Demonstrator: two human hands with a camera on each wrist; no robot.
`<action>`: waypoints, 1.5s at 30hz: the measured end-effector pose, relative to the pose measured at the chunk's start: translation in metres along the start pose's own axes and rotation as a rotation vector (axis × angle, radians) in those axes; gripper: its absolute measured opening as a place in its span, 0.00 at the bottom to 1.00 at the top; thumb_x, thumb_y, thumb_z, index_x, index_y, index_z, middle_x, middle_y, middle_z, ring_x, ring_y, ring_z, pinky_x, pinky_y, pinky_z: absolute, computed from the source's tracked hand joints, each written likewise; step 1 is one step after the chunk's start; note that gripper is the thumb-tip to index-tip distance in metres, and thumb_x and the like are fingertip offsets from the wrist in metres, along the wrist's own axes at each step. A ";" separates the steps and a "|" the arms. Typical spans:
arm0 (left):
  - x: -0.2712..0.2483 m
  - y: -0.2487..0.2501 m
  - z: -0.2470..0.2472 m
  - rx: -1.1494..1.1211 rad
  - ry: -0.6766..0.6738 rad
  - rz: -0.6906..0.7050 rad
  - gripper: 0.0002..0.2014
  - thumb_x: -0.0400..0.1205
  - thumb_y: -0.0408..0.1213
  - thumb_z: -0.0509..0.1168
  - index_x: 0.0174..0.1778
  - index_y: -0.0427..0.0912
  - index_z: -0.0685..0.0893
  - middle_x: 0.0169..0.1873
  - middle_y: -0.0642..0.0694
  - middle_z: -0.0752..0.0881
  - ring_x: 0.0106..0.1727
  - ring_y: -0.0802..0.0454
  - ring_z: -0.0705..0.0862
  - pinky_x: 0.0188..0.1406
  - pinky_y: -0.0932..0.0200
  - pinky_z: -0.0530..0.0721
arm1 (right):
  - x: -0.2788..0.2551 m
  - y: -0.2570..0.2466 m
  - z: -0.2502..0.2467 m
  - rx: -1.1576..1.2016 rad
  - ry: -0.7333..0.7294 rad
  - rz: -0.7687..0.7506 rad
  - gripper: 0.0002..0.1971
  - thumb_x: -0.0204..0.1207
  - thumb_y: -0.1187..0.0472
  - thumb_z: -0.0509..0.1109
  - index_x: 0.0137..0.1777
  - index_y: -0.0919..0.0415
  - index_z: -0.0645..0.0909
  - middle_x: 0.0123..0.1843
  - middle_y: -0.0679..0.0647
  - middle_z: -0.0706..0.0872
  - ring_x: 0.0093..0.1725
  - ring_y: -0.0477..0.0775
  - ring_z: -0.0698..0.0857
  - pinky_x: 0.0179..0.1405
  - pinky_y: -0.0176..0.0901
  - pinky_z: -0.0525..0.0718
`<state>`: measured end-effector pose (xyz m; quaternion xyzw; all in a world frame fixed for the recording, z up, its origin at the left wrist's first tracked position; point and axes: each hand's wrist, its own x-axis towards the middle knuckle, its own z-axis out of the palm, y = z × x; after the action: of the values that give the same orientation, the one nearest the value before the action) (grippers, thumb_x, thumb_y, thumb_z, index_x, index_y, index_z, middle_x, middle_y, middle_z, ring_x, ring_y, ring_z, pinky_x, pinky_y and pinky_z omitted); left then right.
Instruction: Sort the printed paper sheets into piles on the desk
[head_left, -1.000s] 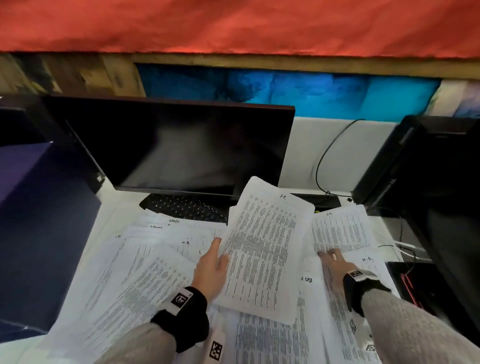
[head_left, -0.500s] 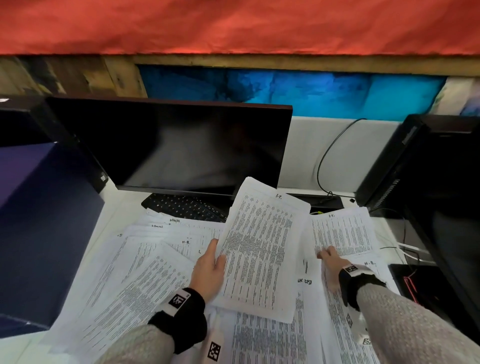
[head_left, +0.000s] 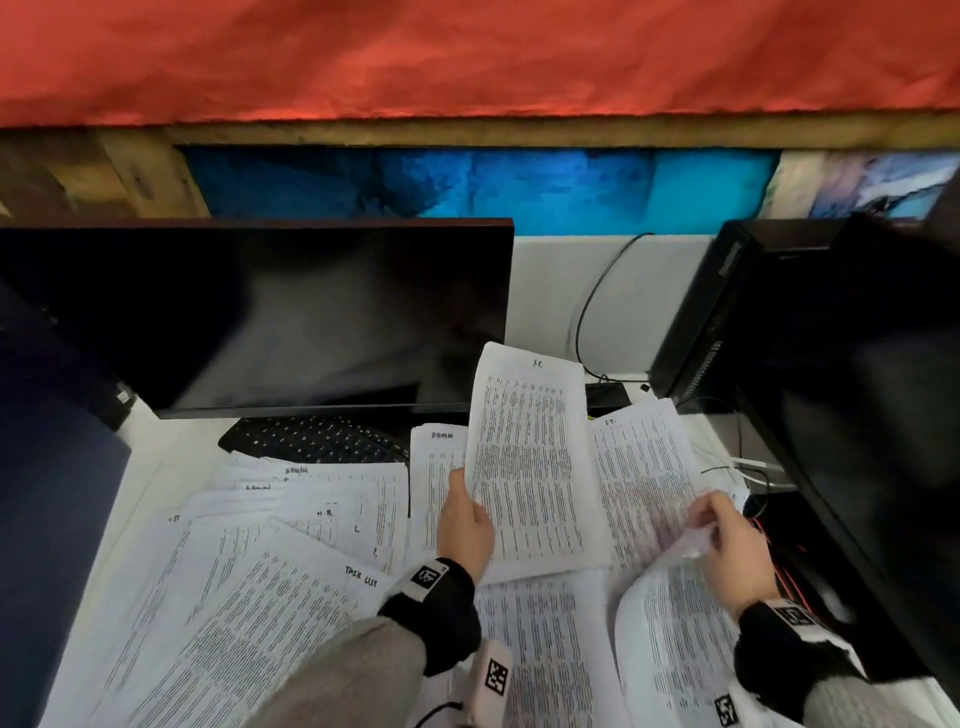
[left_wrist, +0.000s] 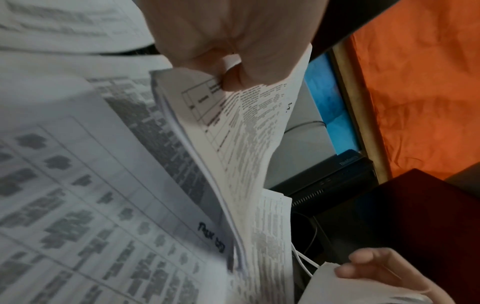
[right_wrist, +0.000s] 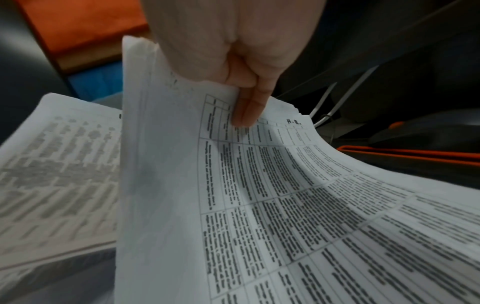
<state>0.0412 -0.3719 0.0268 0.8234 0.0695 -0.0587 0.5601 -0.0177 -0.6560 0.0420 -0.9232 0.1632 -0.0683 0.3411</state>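
Printed sheets cover the white desk (head_left: 171, 457). My left hand (head_left: 463, 501) grips a thin stack of sheets (head_left: 530, 462) marked "I.T." by its left edge and holds it raised and tilted in front of the monitor. In the left wrist view the thumb and fingers (left_wrist: 228, 80) pinch that stack (left_wrist: 241, 131). My right hand (head_left: 714, 519) pinches the top edge of a sheet (head_left: 670, 639) and curls it up off the desk. In the right wrist view this sheet (right_wrist: 285, 195) is marked "H.R.". Another "I.T." sheet (head_left: 644, 467) lies flat between the hands.
A dark monitor (head_left: 285, 317) and black keyboard (head_left: 317, 439) stand behind the papers. A black computer tower (head_left: 727, 312) and cables (head_left: 748, 467) crowd the right. A dark blue box (head_left: 52, 493) borders the left. Fanned sheets (head_left: 260, 597) marked "ADMIN", "H.R.", "TASK LIST" lie left.
My right hand, which lay flat on the sheets at the right, has pinched one sheet's top edge and lifted it toward me. The left hand still holds its stack.
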 end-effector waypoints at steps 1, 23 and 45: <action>0.002 0.005 0.006 -0.004 0.002 -0.006 0.25 0.85 0.24 0.51 0.79 0.40 0.57 0.28 0.47 0.68 0.27 0.55 0.67 0.24 0.62 0.67 | -0.004 0.002 -0.004 0.025 0.016 0.001 0.18 0.65 0.81 0.62 0.44 0.57 0.75 0.38 0.51 0.84 0.38 0.50 0.83 0.36 0.36 0.77; 0.011 0.006 0.098 0.270 -0.512 -0.231 0.10 0.84 0.25 0.52 0.41 0.43 0.66 0.31 0.48 0.70 0.28 0.54 0.67 0.32 0.57 0.72 | -0.029 0.011 -0.003 0.065 0.152 -0.023 0.28 0.63 0.86 0.56 0.41 0.48 0.74 0.41 0.47 0.84 0.44 0.44 0.83 0.41 0.23 0.74; -0.025 -0.059 -0.063 0.222 -0.110 0.080 0.09 0.83 0.31 0.62 0.44 0.50 0.83 0.44 0.56 0.85 0.43 0.62 0.81 0.43 0.76 0.76 | -0.010 -0.034 0.076 -0.085 -0.316 -0.010 0.28 0.82 0.66 0.59 0.81 0.52 0.60 0.84 0.57 0.51 0.79 0.61 0.65 0.78 0.56 0.65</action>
<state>0.0068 -0.2933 0.0002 0.8780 -0.0011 -0.0888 0.4704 -0.0006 -0.5817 0.0066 -0.9369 0.1057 0.0830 0.3227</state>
